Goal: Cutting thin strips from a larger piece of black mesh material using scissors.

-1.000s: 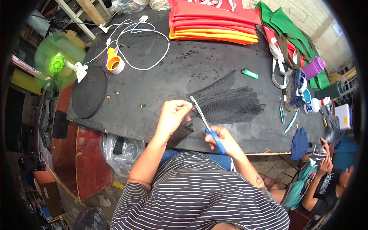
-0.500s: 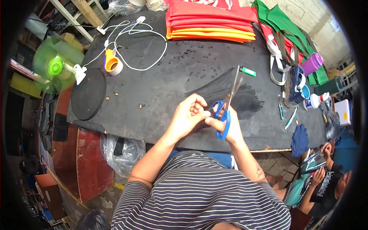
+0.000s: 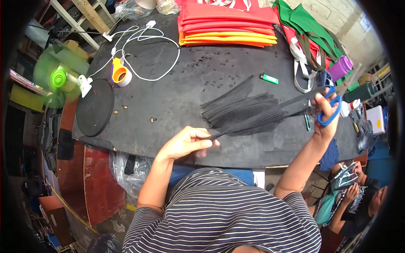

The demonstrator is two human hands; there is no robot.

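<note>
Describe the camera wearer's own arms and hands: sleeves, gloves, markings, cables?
Left hand and right hand are bare: no gloves, no wristbands that I can make out. Short sleeves, dark with thin white stripes, match the shirt. Forearms uncovered, no cables visible; any small skin markings are unclear.

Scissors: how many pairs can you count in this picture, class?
1: the blue-handled scissors in the person's right hand, toward the picture's right. Others may be hidden.
</note>
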